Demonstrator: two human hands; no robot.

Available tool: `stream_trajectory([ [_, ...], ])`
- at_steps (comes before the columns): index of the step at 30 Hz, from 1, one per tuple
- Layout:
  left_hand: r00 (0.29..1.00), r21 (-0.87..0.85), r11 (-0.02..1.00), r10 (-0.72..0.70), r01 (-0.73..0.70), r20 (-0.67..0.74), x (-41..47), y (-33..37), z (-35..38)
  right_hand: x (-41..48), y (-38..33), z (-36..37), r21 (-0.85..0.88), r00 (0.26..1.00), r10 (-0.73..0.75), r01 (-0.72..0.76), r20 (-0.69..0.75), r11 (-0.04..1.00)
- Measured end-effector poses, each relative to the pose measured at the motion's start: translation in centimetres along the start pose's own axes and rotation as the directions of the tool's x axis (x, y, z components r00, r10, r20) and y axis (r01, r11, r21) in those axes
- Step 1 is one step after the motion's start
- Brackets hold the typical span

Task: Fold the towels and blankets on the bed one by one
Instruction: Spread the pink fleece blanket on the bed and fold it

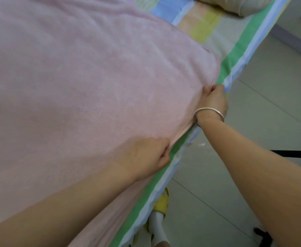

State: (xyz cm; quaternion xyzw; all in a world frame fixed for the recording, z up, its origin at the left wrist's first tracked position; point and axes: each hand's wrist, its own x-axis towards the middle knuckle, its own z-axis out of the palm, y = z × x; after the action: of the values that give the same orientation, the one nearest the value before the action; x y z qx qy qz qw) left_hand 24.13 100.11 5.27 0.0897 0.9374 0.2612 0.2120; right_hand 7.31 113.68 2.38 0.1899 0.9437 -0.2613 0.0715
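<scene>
A large pale pink blanket [78, 82] lies spread flat over most of the bed, its near edge running along the bed's right side. My left hand [151, 155] grips that edge low in the frame, fingers curled round the cloth. My right hand [214, 100], with a silver bangle on the wrist, grips the same edge farther up, near the blanket's rounded corner. Both hands sit right at the bedside.
A striped sheet [238, 49] in green, blue, yellow and peach covers the bed [164, 186]. A beige pillow [235, 6] lies at the far end. Pale tiled floor [253, 175] runs to the right. My foot in a yellow sandal [161, 204] stands by the bed.
</scene>
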Motion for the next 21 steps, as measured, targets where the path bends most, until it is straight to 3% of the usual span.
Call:
stream_trajectory([
  [7,0.989,-0.116,0.985,-0.136,0.128,-0.064,0.4,-0.5,1.6,1.1,0.6,0.2,-0.074,0.993,-0.052,0.060,0.106,0.995],
  [11,0.974,-0.105,0.980,-0.182,0.168,-0.137,0.8,0.2,0.8,3.5,-0.9,-1.0,-0.007,0.992,-0.027,0.028,0.127,1.000],
  [16,0.884,-0.228,0.929,-0.352,0.291,-0.308,5.1,-1.8,-3.0,8.1,-3.6,-1.8,0.005,0.990,0.066,-0.067,0.129,0.998],
  [21,0.890,-0.260,0.917,-0.370,0.304,-0.267,8.3,-3.6,-3.5,10.4,-3.9,-0.9,-0.007,0.991,0.060,-0.060,0.117,0.998],
])
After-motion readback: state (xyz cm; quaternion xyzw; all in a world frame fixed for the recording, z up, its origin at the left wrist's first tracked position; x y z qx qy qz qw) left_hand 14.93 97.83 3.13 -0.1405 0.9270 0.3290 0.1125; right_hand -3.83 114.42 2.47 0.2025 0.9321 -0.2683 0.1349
